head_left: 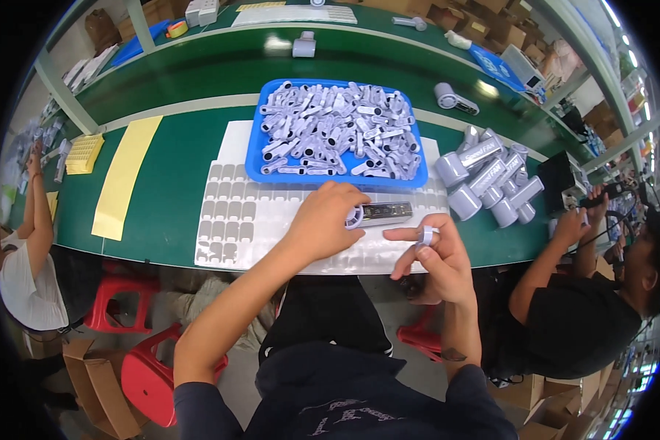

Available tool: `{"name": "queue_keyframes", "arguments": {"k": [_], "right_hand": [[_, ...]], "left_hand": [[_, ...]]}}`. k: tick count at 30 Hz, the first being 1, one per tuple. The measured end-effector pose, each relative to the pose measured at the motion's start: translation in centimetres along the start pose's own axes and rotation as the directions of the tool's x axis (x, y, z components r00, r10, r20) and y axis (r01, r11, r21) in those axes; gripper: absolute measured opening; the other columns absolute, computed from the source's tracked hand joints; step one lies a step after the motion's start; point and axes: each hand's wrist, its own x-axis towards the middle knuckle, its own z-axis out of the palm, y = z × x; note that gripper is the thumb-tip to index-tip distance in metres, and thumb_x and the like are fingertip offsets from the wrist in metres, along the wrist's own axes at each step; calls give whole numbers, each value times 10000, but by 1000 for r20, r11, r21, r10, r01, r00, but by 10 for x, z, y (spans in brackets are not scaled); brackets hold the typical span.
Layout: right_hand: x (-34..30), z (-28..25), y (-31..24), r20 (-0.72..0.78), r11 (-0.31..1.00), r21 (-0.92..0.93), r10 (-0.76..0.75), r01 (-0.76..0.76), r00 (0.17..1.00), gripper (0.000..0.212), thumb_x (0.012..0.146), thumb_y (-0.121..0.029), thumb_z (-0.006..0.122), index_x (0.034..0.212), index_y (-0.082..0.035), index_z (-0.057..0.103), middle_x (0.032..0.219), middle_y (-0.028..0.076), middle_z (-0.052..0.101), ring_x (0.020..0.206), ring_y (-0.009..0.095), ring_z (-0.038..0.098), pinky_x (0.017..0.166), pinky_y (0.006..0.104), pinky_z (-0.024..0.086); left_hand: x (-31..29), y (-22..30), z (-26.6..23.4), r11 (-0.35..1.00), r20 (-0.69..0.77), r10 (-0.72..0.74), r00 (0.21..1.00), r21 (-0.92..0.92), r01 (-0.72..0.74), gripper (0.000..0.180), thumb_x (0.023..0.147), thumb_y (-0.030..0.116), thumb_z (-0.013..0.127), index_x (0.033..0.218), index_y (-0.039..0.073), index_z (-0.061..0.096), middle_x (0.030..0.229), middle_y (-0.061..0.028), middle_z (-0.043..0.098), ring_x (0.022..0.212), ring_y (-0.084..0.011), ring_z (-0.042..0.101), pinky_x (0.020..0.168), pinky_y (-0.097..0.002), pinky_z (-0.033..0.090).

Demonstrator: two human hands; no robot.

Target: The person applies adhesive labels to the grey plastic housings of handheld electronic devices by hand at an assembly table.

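My left hand is closed around the round end of a handheld fan body, whose dark, shiny long part points right. The body is just above a white sheet. Just to its right, my right hand has its index finger stretched toward it. A small lilac ring-shaped piece sits between the thumb and fingers of that hand. Beyond both hands is a blue tray heaped with small lilac handle-shaped parts.
White sheets of grey stickers lie under the tray. Several lilac fans are piled at the right. A yellow paper strip lies at the left. Co-workers are at both sides, one with a black sleeve. Red stools stand below left.
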Motion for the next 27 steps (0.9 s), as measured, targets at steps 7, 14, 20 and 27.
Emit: {"name": "queue_keyframes", "arguments": {"k": [7,14,20,27], "right_hand": [[11,2,0,-34,849,-490,-243,196,969,282,841,57,663,1115,-7,670,1003,83,630,800,144,621,703,257,501],[46,10,22,53,533,-824,-269,194,962,271,818,-7,692,1089,-24,678,923,93,620,806,226,620,705,316,506],[58,10,27,107,435,-882,-187,180,977,229,788,-30,698,1017,-44,696,916,88,615,891,275,599,770,364,497],[62,8,29,110,455,-873,-172,178,979,215,787,-32,702,999,-59,721,900,81,611,886,272,595,769,369,495]], "left_hand": [[-1,-3,-26,998,45,32,998,-63,-29,434,656,48,699,1089,56,680,1032,-98,647,1029,-299,550,931,-397,456],[-20,-24,-19,993,1,49,999,-109,-48,443,649,27,720,1089,56,679,1033,-101,651,1027,-294,572,925,-383,465],[-24,-20,-10,980,-110,9,994,-197,-31,424,646,69,804,1051,66,681,980,-94,660,920,-281,625,828,-365,503],[-21,-23,-5,984,-142,19,990,-172,-44,360,651,61,803,984,55,666,950,-92,656,902,-289,613,809,-366,496]]}}
